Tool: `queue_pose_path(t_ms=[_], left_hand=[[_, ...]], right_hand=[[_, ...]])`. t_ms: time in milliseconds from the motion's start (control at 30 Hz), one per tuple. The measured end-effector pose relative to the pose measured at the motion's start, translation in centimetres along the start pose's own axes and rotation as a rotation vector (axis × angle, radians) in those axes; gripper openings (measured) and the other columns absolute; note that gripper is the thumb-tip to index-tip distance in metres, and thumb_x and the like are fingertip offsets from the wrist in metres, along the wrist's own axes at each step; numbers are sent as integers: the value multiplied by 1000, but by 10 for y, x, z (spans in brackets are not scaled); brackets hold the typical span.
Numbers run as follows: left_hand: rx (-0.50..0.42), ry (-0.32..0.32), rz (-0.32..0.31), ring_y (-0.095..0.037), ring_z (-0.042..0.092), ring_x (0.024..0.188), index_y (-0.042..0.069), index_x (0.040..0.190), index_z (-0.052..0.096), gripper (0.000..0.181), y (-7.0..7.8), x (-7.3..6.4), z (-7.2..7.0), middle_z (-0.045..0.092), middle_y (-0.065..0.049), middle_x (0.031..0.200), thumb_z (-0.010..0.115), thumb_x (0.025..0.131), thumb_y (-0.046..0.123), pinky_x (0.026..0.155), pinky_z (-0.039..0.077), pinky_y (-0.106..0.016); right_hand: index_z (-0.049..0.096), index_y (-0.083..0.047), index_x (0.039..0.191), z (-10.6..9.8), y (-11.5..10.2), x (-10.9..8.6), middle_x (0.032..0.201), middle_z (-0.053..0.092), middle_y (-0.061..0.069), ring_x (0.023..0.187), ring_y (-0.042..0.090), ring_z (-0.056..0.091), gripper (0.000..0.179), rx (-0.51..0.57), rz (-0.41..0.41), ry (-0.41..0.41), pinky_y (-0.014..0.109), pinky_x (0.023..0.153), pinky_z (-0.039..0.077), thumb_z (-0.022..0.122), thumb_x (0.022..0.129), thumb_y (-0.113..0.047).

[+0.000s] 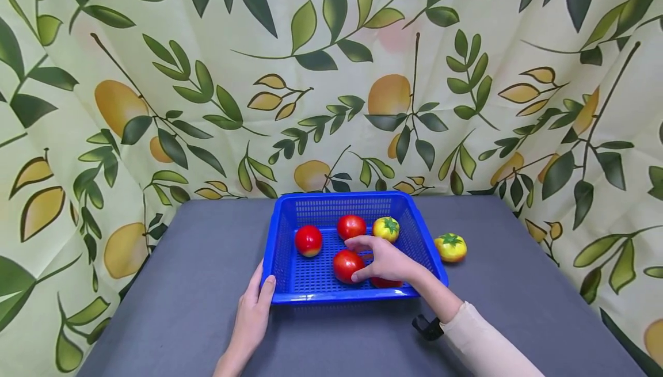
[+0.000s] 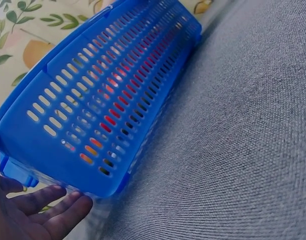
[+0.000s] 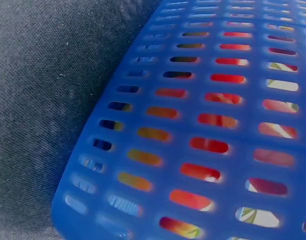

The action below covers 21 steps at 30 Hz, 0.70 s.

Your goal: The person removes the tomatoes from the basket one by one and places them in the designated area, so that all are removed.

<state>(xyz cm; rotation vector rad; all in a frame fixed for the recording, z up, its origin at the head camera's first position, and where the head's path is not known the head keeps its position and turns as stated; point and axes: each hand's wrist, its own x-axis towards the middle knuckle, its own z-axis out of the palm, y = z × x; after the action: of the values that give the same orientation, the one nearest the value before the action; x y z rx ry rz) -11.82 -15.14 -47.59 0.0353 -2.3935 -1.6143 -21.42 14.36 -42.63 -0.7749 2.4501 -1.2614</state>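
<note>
A blue plastic basket [image 1: 357, 298] with slotted walls stands on the grey table. At its front left corner my left hand [image 1: 251, 311] holds on, thumb at the front edge; in the left wrist view the fingers [image 2: 75, 212] lie by the lower outer corner. My right hand [image 1: 385, 259] reaches inside over the right wall, thumb and fingers curved about a red tomato [image 1: 346, 266]. Two more red tomatoes, one left [image 1: 308, 241] and one behind [image 1: 351, 227], sit inside with a yellow tomato [image 1: 385, 229]. Beneath the right hand another red tomato [image 1: 385, 282] is partly hidden.
Outside the basket, a yellow tomato [image 1: 451, 248] with a green top lies on the grey cloth-covered table [image 1: 207, 262] near the right wall. A leaf-and-fruit patterned curtain [image 1: 331, 89] hangs behind and at both sides. A black strap [image 1: 427, 328] sits at the right wrist.
</note>
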Motion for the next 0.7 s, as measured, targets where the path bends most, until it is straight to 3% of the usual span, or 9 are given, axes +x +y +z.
queue_pose_path(t_ms=[167,300,433,700], left_hand=[[3,2,3,-36,43,132,5,152,36,55,1,0,0,46,-20,145,47,105,32,107,31,-57],[5,5,-1,-36,43,132,5,152,35,55,1,-1,-1,46,-21,144,47,105,32,106,31,-58],[1,0,11,-36,44,132,5,152,36,55,1,2,0,47,-20,144,47,105,31,106,32,-56],[24,-4,-7,-37,43,132,3,152,35,55,2,1,0,46,-22,144,47,105,28,106,31,-57]], right_hand=[[56,-5,137,0,1,1,131,60,5,120,26,55,61,23,-48,-145,46,97,47,82,81,-12],[60,-16,136,1,0,1,132,59,-4,118,18,55,54,-32,-75,-231,40,96,47,78,85,-16],[60,-27,135,1,2,-1,133,55,-9,119,18,52,51,-78,-65,-242,39,96,46,76,87,-22],[55,-33,141,2,3,1,138,53,-9,119,18,51,58,-135,-15,-273,41,97,45,75,88,-23]])
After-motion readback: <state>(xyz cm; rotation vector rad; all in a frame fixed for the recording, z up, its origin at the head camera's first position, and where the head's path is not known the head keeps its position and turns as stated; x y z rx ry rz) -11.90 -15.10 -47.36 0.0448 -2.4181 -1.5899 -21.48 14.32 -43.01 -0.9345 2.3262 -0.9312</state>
